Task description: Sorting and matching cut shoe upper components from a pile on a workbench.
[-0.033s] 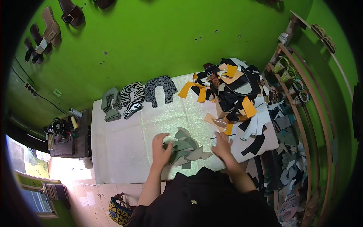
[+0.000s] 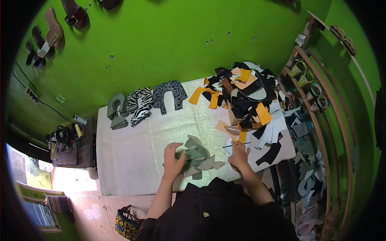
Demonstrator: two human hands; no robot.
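Observation:
Curved over the left side of a loose pile of grey-green cut pieces (image 2: 196, 156), my left hand (image 2: 175, 158) has its thumb and fingers apart. It holds nothing that shows. On the right of the pile, my right hand (image 2: 239, 156) reaches forward with fingers spread. Its fingertips are at a thin dark pen-like stick (image 2: 226, 146) that lies across a white piece (image 2: 228, 151). No grip on the stick can be seen. A few pale grey-green pieces (image 2: 218, 165) lie between the pile and my right hand.
On the white-covered table (image 2: 124, 160), stacks of green (image 2: 117, 105), zebra-striped (image 2: 140, 100) and dark patterned pieces (image 2: 169, 96) stand at the back left. A heap of mixed scraps (image 2: 247, 94) fills the back right. A wooden rack (image 2: 317, 100) with sandals stands at the right.
My right hand has shifted slightly right, its fingertips now over the stick. My left hand has moved a little to the right and down. The pile looks the same.

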